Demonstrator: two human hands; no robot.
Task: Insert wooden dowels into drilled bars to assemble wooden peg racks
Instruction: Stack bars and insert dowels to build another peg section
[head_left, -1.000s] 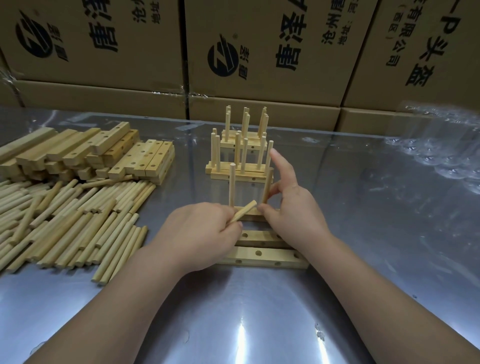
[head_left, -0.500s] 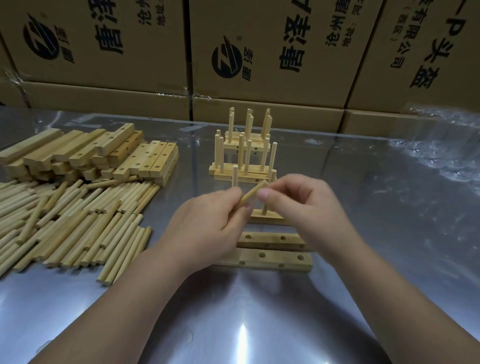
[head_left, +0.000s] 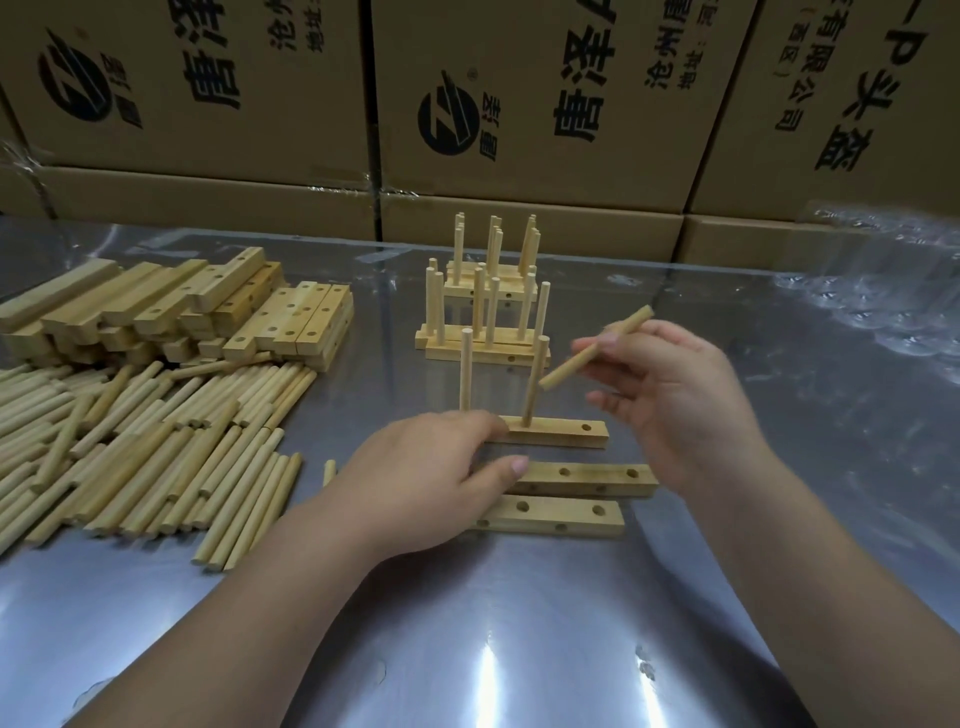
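A drilled wooden bar (head_left: 563, 434) lies on the metal table with two dowels standing in it, one (head_left: 466, 371) at its left and one (head_left: 535, 379) in the middle; its right hole is bare. My right hand (head_left: 680, 400) pinches a loose dowel (head_left: 597, 347), tilted, above the bar's right end. My left hand (head_left: 426, 478) rests on the bar's left end, fingers loosely bent, and hides that end. Two more drilled bars (head_left: 587, 480) (head_left: 558, 515) lie flat just in front.
Finished peg racks (head_left: 483, 312) stand behind the bar. At the left lie a heap of loose dowels (head_left: 145, 441) and a stack of drilled bars (head_left: 171, 312). Cardboard boxes (head_left: 519, 104) wall off the back. Clear plastic wrap (head_left: 883, 291) lies at the right.
The dowel passed from my left hand to my right, which lifted it up and to the right. My left hand dropped onto the bar's left end.
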